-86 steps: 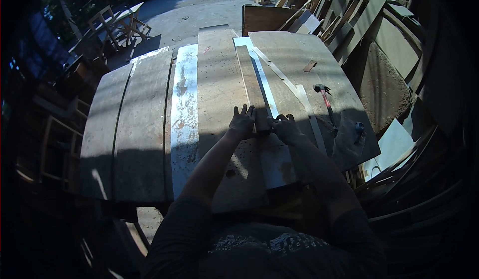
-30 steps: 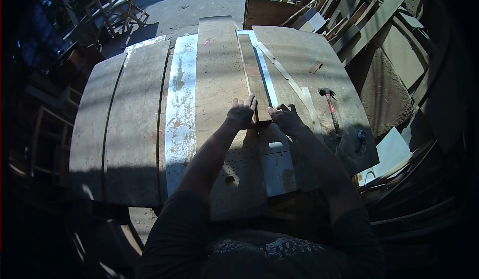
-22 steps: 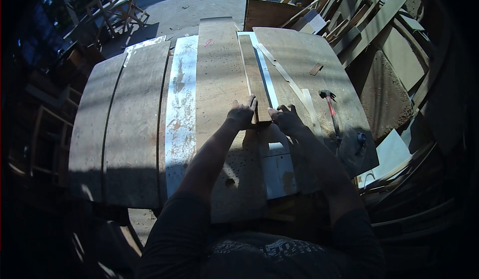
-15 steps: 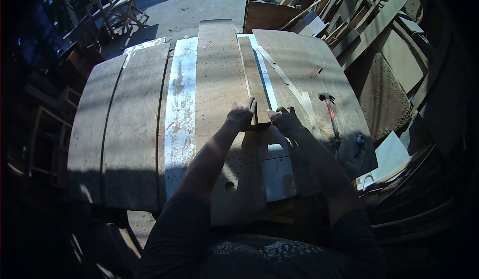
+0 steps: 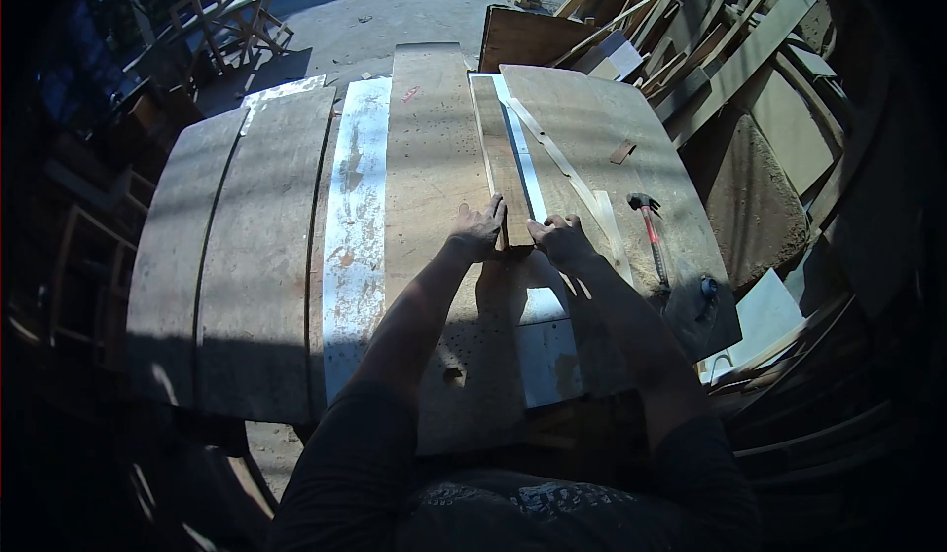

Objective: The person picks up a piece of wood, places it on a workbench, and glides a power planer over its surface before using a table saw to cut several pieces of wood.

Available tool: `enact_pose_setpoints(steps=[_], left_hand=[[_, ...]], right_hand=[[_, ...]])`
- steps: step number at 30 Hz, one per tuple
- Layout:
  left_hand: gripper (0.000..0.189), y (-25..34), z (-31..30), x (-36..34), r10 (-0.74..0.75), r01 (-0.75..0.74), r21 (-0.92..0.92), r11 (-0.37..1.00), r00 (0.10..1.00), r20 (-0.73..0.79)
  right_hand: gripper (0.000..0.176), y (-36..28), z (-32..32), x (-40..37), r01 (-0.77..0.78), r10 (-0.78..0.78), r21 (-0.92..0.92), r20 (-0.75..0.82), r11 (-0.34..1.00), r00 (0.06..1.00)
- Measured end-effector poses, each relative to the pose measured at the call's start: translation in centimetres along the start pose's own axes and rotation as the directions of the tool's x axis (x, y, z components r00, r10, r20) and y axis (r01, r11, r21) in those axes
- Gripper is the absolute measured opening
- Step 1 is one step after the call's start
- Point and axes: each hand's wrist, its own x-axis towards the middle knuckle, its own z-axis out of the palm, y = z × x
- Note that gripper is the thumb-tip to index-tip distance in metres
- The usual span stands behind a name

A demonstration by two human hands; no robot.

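Observation:
A long narrow wooden board [image 5: 509, 172] lies lengthwise on the worktable, its near end between my two hands. Along its left edge runs a thin pale wooden strip [image 5: 486, 157]. My left hand [image 5: 477, 233] grips the left side of the near end, a finger stretched forward along the strip. At the near right corner, my right hand [image 5: 563, 240] holds the board with its fingers curled and its thumb against the edge. Both palms face down, so the undersides of the fingers are hidden.
Right of the board lie a jagged pale wood strip [image 5: 552, 147], a claw hammer [image 5: 649, 228], a small brown wood piece [image 5: 622, 151] and a small dark round object [image 5: 708, 288]. Stacked scrap boards [image 5: 760, 88] crowd the right side. A wooden trestle [image 5: 232, 19] stands far left.
The view has shifted slightly. Both hands stay at the board's near end, with only slight changes in finger position.

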Motion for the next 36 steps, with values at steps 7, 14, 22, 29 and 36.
enact_pose_setpoints(steps=[7, 14, 22, 29, 36], left_hand=[[0.116, -0.4, -0.1, 0.3, 0.013, -0.014, -0.018, 1.0, 0.999, -0.03], [0.116, -0.8, -0.1, 0.7, 0.016, -0.017, -0.016, 1.0, 0.999, -0.043], [0.117, -1.5, 1.5, 2.2, 0.027, -0.025, 0.035, 0.999, 0.999, -0.045], [0.115, -1.3, -0.6, 1.4, 0.021, -0.02, 0.007, 1.0, 0.999, -0.04], [0.112, -1.6, -1.2, 1.2, 0.031, -0.031, 0.004, 1.0, 0.999, -0.028]], right_hand=[[0.044, 0.4, 0.1, 0.8, 0.006, -0.006, 0.016, 0.018, 1.0, 1.0], [0.044, 0.4, -0.5, 1.2, -0.001, 0.002, -0.021, 0.021, 1.0, 1.0], [0.045, 0.7, -0.4, 1.6, -0.016, 0.016, 0.0, 0.037, 1.0, 0.999], [0.042, 0.9, -0.2, 2.2, -0.032, 0.031, 0.016, 0.019, 0.999, 0.999], [0.042, 1.1, -0.4, 2.5, -0.008, 0.008, 0.042, -0.021, 0.999, 1.0]])
